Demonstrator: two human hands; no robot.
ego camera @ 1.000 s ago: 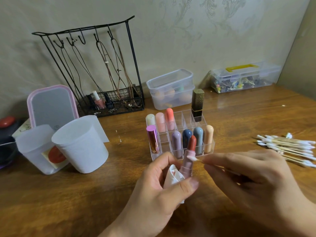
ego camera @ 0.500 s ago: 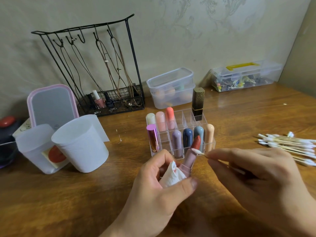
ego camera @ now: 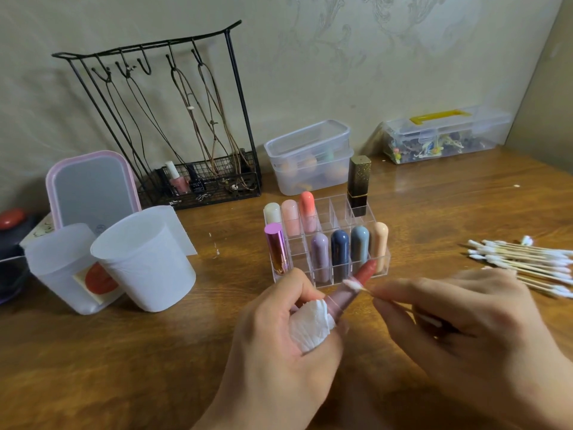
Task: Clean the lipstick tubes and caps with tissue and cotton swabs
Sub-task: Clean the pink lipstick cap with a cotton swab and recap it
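Observation:
My left hand (ego camera: 279,346) grips an open pink lipstick tube (ego camera: 341,297) together with a crumpled white tissue (ego camera: 310,325); the red stick (ego camera: 366,271) points up and to the right. My right hand (ego camera: 459,324) pinches a cotton swab (ego camera: 353,285), and its white tip touches the rim of the tube just below the red stick. Behind them a clear acrylic organizer (ego camera: 384,265) holds several capped lipsticks in pastel colours and a black and gold one (ego camera: 359,184).
A pile of cotton swabs (ego camera: 527,259) lies on the wooden table at the right. Two white plastic cups (ego camera: 145,259) and a pink-framed mirror (ego camera: 90,187) stand at the left. A black wire jewellery rack (ego camera: 173,119) and clear plastic boxes (ego camera: 310,156) line the wall.
The lipstick tube has tilted further to the right in my left hand. The swab tip has slid from the red stick's base down to the tube's rim.

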